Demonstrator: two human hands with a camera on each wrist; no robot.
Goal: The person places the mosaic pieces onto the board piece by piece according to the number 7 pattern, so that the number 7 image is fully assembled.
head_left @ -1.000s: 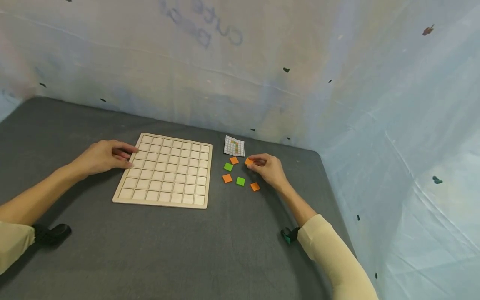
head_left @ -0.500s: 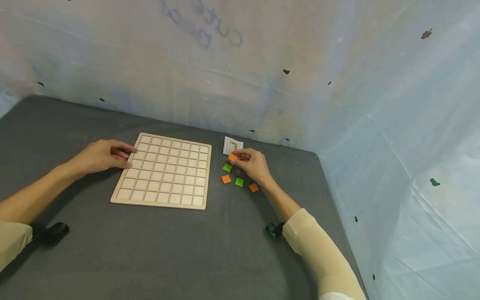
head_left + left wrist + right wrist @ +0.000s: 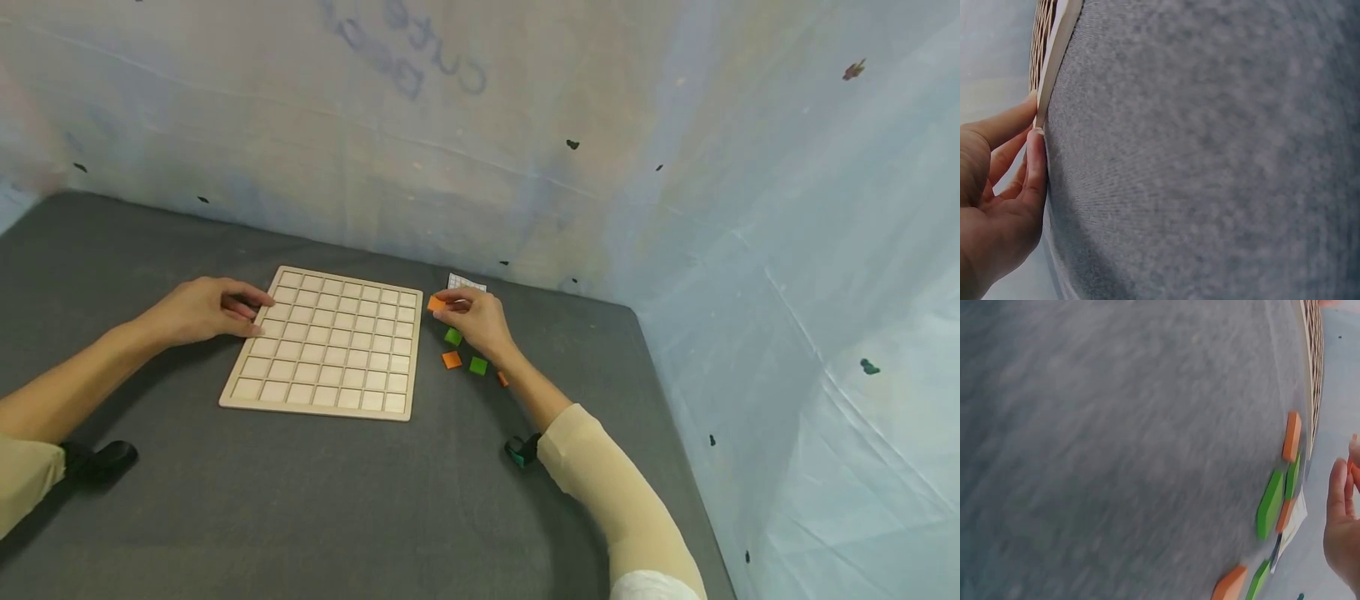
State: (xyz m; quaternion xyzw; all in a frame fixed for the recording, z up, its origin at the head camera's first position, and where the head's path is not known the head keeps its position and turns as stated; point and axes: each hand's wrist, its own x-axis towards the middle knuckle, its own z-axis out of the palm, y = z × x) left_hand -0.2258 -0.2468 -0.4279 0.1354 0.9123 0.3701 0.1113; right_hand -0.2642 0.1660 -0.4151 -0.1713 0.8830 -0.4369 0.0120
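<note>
At the left side of a pale wooden grid board (image 3: 322,342), my left hand (image 3: 198,312) holds the edge with thumb and fingertips. The left wrist view shows those fingertips (image 3: 1036,134) right at the board's rim. My right hand (image 3: 480,321) pinches an orange square tile (image 3: 437,304) between thumb and fingers, close by the board's upper right edge. Below this hand lie a green tile (image 3: 453,337), another orange tile (image 3: 451,360) and a second green tile (image 3: 478,366). One more orange tile (image 3: 502,379) is partly covered by the right forearm.
A small printed grid card (image 3: 467,282) lies behind the right hand, mostly covered by it. The dark grey cloth-covered table (image 3: 337,500) ends at a pale hanging sheet (image 3: 525,167) at the back and right. Both wrists wear dark straps.
My right hand has carried the orange tile leftward from the right of the loose tiles, past the card, to the board's right edge. The left hand stays at the board.
</note>
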